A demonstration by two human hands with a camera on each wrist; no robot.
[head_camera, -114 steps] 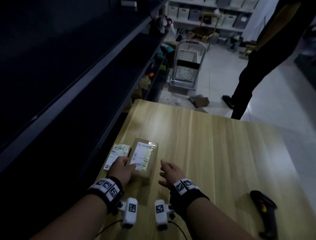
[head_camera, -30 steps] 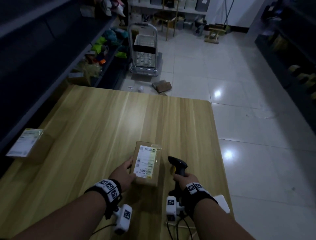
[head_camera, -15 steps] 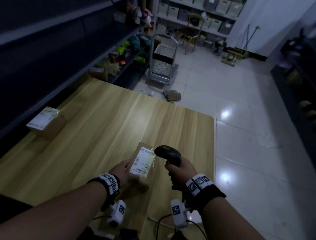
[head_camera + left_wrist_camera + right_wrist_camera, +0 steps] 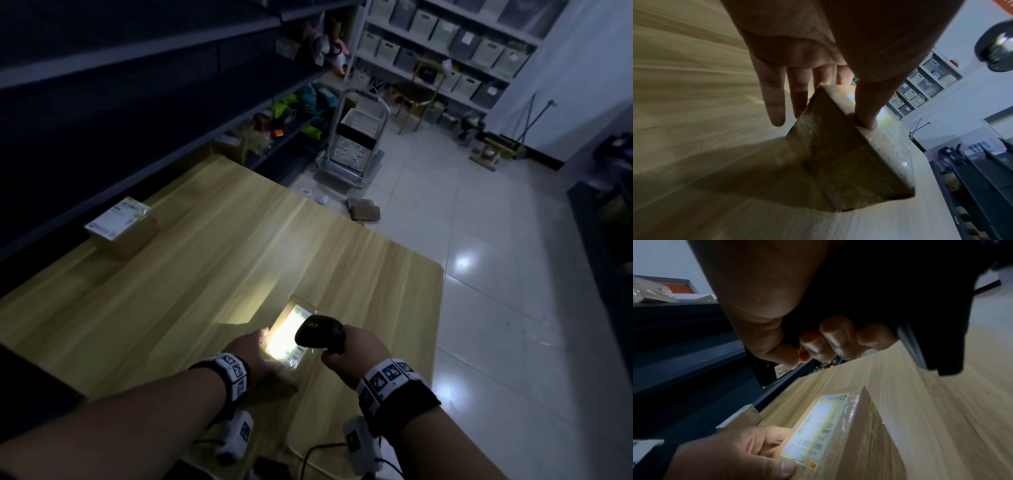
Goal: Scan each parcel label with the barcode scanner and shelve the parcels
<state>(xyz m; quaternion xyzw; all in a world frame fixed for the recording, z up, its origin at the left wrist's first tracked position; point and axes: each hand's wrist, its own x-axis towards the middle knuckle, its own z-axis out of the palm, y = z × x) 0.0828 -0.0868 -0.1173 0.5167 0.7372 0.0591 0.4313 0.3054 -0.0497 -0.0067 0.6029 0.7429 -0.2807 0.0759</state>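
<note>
A small brown cardboard parcel [image 4: 301, 308] lies on the wooden table [image 4: 205, 274] near its front right. My left hand [image 4: 253, 353] grips its left side, thumb [image 4: 867, 104] on top beside the white label [image 4: 813, 430]. My right hand [image 4: 356, 353] grips the black barcode scanner [image 4: 320, 334] just above and to the right of the parcel [image 4: 849, 162]. The scanner's light falls bright on the label and spills onto the table. A second labelled parcel [image 4: 121, 224] sits at the table's left edge by the shelving.
Dark shelving [image 4: 137, 102] runs along the left of the table. On the tiled floor beyond stand a trolley with a basket [image 4: 356, 144] and some loose cardboard [image 4: 364, 209]. The table's right edge [image 4: 440, 308] is close to my right hand. The scanner's cable [image 4: 308, 452] trails at the front.
My left hand slid the parcel from the left edge to the front right. My right hand picked up the scanner and brought it over the label, which is now lit.
</note>
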